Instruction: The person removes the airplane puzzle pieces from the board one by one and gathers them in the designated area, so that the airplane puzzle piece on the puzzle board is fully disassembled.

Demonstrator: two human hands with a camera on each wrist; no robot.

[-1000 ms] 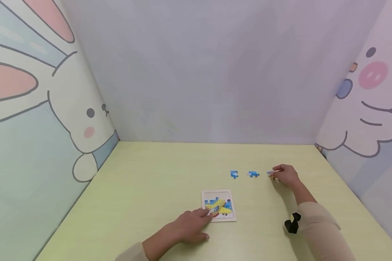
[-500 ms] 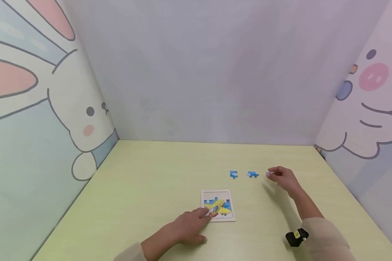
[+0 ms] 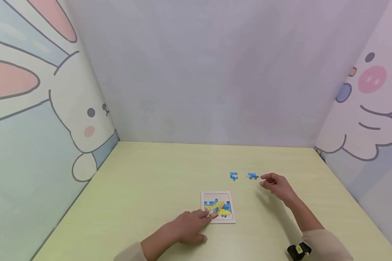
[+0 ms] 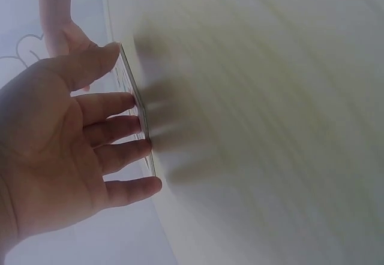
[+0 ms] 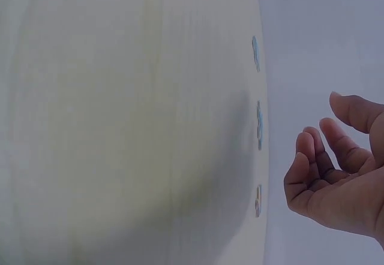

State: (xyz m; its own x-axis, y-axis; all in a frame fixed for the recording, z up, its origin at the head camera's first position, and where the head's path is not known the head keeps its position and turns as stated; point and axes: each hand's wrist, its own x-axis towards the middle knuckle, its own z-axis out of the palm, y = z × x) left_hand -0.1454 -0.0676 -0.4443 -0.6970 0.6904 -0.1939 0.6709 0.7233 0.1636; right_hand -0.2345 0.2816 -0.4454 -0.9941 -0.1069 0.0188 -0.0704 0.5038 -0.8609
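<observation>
In the head view my left hand (image 3: 191,228) rests its fingers on the lower left corner of a white-framed puzzle board (image 3: 218,222) showing a yellow plane, its upper part uncovered. The left wrist view shows my left hand (image 4: 66,139) with spread fingers at the board's edge (image 4: 147,130). My right hand (image 3: 279,187) hovers with bent fingers, just right of a blue piece (image 3: 253,176); another blue piece (image 3: 233,176) lies farther left. In the right wrist view my right hand (image 5: 348,175) holds nothing, and a multicoloured piece (image 5: 258,201) lies on the table, hidden in the head view.
A pale yellow table (image 3: 150,174) carries everything. Behind it stands a grey wall (image 3: 196,72), with cartoon-printed panels on both sides. A black device (image 3: 298,251) sits by my right sleeve (image 3: 326,246).
My right hand has moved left and slightly nearer, away from its spot at the rightmost piece, which the head view no longer shows. My left hand stays on the board.
</observation>
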